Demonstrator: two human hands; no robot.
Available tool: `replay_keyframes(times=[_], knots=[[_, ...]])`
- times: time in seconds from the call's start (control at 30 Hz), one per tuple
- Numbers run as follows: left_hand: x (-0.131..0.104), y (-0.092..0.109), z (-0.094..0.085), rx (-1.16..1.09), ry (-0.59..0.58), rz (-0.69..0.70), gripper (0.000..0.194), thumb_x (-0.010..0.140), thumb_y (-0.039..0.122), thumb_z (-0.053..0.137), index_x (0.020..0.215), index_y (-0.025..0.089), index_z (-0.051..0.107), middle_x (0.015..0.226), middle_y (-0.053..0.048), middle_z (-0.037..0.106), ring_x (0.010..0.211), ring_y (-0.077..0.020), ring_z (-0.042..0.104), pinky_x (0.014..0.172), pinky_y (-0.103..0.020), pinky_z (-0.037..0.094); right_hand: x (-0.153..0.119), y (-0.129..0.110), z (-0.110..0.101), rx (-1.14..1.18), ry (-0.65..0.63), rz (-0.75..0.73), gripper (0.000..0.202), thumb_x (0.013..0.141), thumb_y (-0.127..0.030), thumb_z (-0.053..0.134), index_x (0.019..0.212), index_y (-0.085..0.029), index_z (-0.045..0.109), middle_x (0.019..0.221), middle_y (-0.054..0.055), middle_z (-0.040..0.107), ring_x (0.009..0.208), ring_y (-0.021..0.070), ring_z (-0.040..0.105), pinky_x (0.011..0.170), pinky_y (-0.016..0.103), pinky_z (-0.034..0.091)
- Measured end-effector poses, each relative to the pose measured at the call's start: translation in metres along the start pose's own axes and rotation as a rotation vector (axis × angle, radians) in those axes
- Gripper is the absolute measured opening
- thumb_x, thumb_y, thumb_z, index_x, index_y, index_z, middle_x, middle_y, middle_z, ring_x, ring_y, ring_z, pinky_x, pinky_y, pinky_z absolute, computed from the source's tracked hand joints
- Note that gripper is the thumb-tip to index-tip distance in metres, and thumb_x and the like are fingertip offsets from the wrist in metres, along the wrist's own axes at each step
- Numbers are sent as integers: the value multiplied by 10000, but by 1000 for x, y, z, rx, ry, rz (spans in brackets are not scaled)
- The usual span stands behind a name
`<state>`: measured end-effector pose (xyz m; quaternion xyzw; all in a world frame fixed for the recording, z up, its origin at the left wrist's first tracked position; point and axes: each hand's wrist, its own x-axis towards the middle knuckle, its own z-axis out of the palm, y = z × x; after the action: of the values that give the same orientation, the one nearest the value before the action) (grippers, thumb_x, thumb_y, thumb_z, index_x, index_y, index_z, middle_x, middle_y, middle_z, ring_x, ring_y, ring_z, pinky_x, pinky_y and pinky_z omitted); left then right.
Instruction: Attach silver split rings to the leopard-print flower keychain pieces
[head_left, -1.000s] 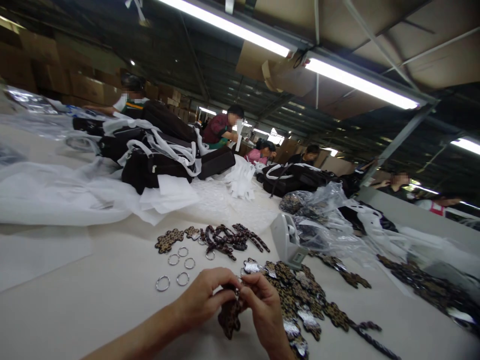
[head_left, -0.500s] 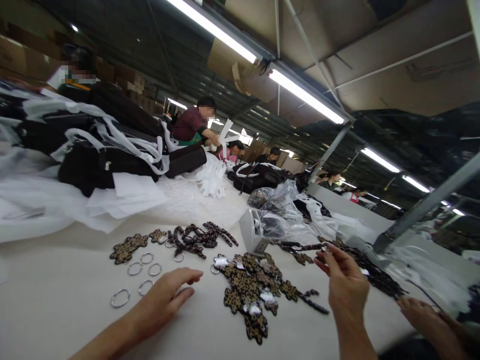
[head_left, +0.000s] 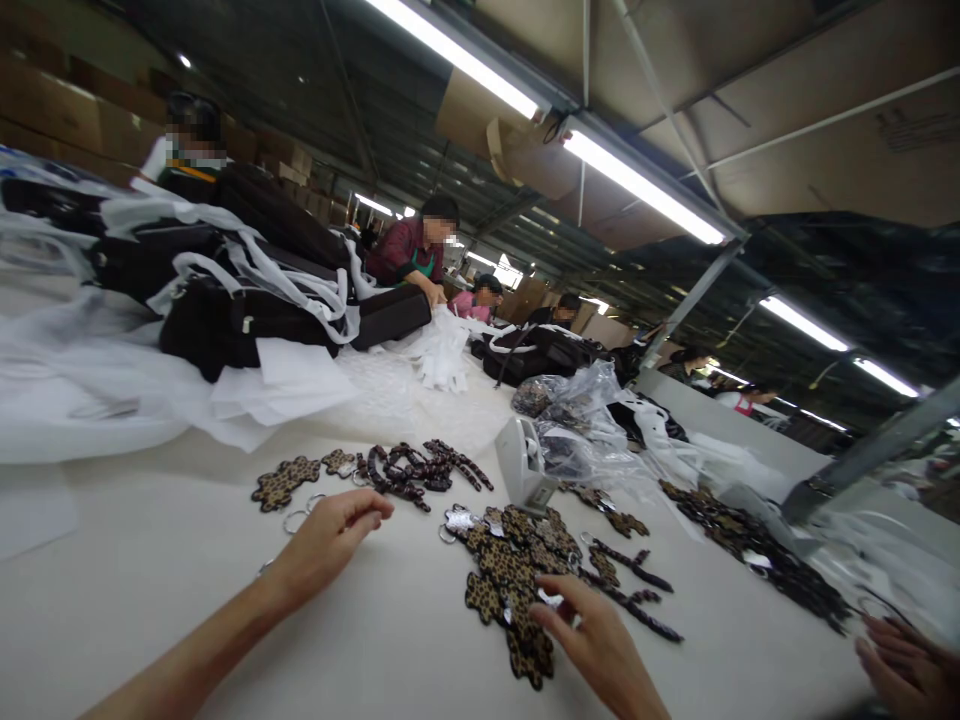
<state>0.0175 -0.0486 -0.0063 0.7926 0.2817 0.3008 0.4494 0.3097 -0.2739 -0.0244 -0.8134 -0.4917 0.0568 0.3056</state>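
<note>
My left hand (head_left: pixel 334 540) hovers over several metal rings (head_left: pixel 296 518), partly hiding them. Its fingers are loosely bent, thumb a little apart, with nothing visible in them. My right hand (head_left: pixel 600 635) reaches in at the lower edge of a pile of leopard-print flower-shaped charms (head_left: pixel 501 560), some with silvery patches. Thumb and index finger are apart there; whether they touch a charm I cannot tell. Right of the pile lies a charm with a ring and dark twisted strips (head_left: pixel 634 565). More dark twisted strips (head_left: pixel 427 465) are heaped beyond my left hand, beside loose leopard-print charms (head_left: pixel 285 484).
A small grey-white device (head_left: pixel 525 465) stands behind the pile. Black bags with white wrapping (head_left: pixel 292 315) and clear plastic (head_left: pixel 592 420) cover the far side. Another person's hand (head_left: pixel 904 660) is at the right edge, near a long heap of charms (head_left: pixel 750 550). Several people work beyond.
My right hand has let go of the ring it held and moved left and down to the pile. A ringed charm now lies right of the pile. My left hand's fingers have bent.
</note>
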Motion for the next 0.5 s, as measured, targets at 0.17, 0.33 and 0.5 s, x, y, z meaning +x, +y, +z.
replay_keyframes(times=[0.17, 0.33, 0.5], knots=[[-3, 1, 6, 59, -69, 5, 231, 830, 244, 447, 842, 195, 673, 838, -19, 698, 806, -186, 626, 771, -268, 455, -8, -21, 24, -151, -134, -15, 454, 638, -238, 735, 1092, -252, 727, 1121, 85, 721, 1018, 308, 658, 895, 337, 497], [-8, -4, 20, 170, -208, 67, 220, 812, 189, 465, 821, 190, 685, 834, -25, 702, 822, -178, 618, 792, -267, 436, 2, -58, 44, 11, -272, -242, 438, 711, -203, 682, 1144, -270, 690, 1218, 60, 688, 1044, 246, 659, 800, 252, 558], [-9, -14, 25, 235, -203, 92, 214, 861, 185, 464, 837, 200, 676, 896, -35, 705, 886, -191, 619, 819, -287, 433, 36, -53, 45, -111, -41, -209, 331, 889, -345, 529, 1154, -228, 689, 1301, 106, 627, 1242, 284, 542, 1072, 406, 409]])
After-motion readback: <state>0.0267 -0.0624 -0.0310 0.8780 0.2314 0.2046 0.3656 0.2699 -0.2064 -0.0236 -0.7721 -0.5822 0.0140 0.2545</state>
